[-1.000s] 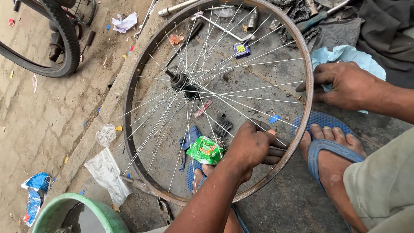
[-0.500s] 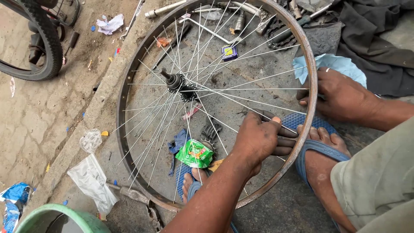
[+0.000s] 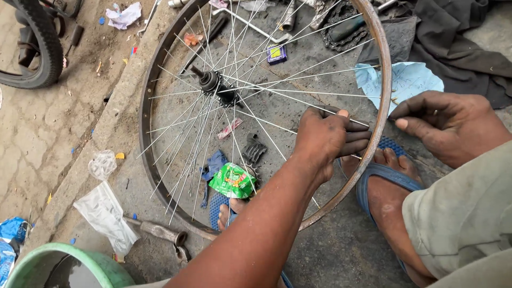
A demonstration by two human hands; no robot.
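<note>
Bare, grime-smudged hands point(image 3: 325, 136), blue sandals point(image 3: 381, 176) on both feet, light greenish-grey trousers point(image 3: 469, 213).

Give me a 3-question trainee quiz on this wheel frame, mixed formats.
1. True or false: the left hand reaches in among the spokes beside the rim.
2. The right hand is: A) outside the rim, at its edge; B) on the hub; C) in the green bucket.
3. Fill in: the green wrapper lies on the ground inside the ____.

Key: 1 true. 2 A; the hub is untouched and the green bucket sits at the bottom left. 3 rim.
</note>
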